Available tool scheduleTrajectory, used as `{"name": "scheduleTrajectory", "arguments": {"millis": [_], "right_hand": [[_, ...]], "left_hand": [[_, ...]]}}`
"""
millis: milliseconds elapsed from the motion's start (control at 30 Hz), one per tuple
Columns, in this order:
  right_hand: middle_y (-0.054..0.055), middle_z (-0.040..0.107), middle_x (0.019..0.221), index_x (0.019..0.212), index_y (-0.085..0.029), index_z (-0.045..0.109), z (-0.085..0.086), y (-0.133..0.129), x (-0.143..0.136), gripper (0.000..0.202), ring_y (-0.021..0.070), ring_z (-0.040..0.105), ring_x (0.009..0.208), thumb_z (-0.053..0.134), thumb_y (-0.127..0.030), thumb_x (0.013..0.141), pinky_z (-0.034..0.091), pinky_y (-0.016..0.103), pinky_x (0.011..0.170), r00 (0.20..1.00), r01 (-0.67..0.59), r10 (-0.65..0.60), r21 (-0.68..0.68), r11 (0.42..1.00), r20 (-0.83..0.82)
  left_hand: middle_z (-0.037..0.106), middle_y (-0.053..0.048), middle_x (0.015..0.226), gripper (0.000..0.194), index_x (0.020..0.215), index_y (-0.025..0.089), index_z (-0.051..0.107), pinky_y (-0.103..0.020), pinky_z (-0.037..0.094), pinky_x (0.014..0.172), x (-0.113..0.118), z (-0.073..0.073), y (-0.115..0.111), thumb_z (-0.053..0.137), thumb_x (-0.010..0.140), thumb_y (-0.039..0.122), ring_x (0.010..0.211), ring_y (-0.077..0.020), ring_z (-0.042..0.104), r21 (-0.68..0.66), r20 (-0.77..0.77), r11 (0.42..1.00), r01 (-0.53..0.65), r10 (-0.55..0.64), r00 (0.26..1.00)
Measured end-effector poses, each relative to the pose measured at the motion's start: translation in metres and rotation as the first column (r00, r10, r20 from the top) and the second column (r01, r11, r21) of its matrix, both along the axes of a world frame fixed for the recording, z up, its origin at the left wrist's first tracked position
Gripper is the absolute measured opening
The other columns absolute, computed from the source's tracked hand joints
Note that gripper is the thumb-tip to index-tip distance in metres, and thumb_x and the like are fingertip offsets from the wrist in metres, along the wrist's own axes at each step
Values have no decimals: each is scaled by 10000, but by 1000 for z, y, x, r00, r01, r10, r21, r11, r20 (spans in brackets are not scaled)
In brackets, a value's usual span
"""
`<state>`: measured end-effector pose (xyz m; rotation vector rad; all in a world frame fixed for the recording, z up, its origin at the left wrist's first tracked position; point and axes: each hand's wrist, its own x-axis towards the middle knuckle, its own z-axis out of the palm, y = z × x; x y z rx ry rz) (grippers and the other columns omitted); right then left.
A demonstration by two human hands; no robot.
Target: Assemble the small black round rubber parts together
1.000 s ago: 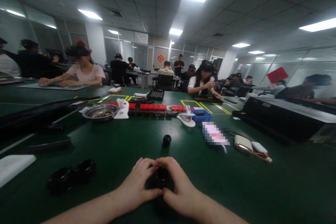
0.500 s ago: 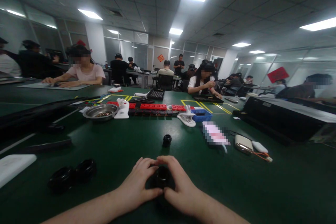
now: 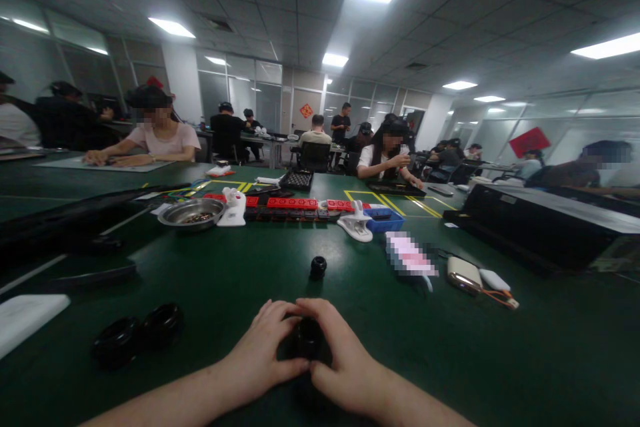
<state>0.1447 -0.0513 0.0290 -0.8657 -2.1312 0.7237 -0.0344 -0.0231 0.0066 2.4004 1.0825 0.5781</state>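
Observation:
At the near middle of the green table, my left hand (image 3: 261,345) curves around the left side of a glossy black ring-shaped part (image 3: 307,335) with a hole in its top. My right hand (image 3: 345,355) cups the right side of the same part. The fingertips and thumbs of both hands meet around it, and its lower portion is hidden. Just beyond my fingers stands a smaller black ribbed part (image 3: 318,267). Two larger black rings, a left one (image 3: 116,341) and a right one (image 3: 164,323), lie left of my left forearm.
Farther back are a metal bowl (image 3: 193,213) with small pieces, a red strip (image 3: 293,203), white stands and a blue tray (image 3: 384,219). A power bank (image 3: 465,273) and a black case (image 3: 535,230) lie right. A white object (image 3: 31,317) is left. People sit beyond.
Both hands stay around the black ring-shaped part, which has tilted or turned slightly between them. My right hand has shifted very slightly left.

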Motion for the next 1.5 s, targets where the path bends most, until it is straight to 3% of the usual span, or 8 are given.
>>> {"name": "scheduleTrajectory", "arguments": {"millis": [267,467,733,933,1167,1267,1400,1500], "right_hand": [[64,519,986,1069,-180,463,-3,4,-4,509,229,497,915,663,-155,602,421,386,824,955,293,-292,-19,956,58],[73,491,1105,1158,-181,397,1,0,-1,638,207,465,1033,455,-4,547,371,363,916,999,42,-42,1,999,-31],[54,514,972,1047,-187,463,-5,5,-3,488,222,494,902,657,-151,600,410,371,814,960,278,-277,-37,960,34],[61,495,1078,1112,-189,426,0,0,-2,586,199,474,999,485,-2,560,377,343,893,999,21,-23,-46,999,-48],[64,501,994,1048,-165,461,-4,4,-4,527,224,482,916,678,-133,568,402,363,822,969,248,-248,-57,967,15],[45,515,964,1001,-184,484,-4,4,-3,426,206,491,895,609,-83,606,410,345,808,981,196,-195,-54,979,20],[51,492,1069,1102,-195,427,-1,1,-1,583,193,475,998,481,17,561,380,330,887,998,37,-40,-53,998,-58],[70,465,1129,1154,-191,393,-1,0,0,613,212,444,1052,534,-15,584,348,357,925,995,81,-83,-48,996,-62]], "left_hand": [[514,-38,1086,313,987,259,587,-483,245,991,3,5,-5,655,686,316,1045,-265,449,-10,-4,1000,-27,27,1000],[518,-43,1115,419,1084,252,548,-485,222,1004,2,4,-3,662,693,352,1060,-268,442,-2,6,1000,-16,16,1000],[521,-36,1082,301,986,248,590,-480,244,991,3,7,-4,643,697,314,1042,-265,455,-9,-4,1000,-22,22,1000],[516,-43,1118,436,1105,270,531,-495,205,1008,1,1,-1,656,702,379,1057,-264,439,-12,-5,1000,-9,9,1000],[509,-55,1094,342,1024,239,574,-487,253,982,1,5,-3,627,726,399,1044,-275,448,-2,-6,1000,-4,4,1000],[511,-49,1099,349,1032,242,566,-474,260,980,2,5,-3,648,704,325,1045,-268,448,-8,-13,1000,-10,10,1000],[509,-53,1114,403,1066,246,548,-483,229,995,1,2,-1,654,703,386,1054,-269,440,-12,-4,1000,0,-1,1000],[504,-51,1128,386,1045,249,566,-478,231,996,0,2,0,655,698,394,1071,-273,428,-14,-10,1000,-4,4,1000]]}}
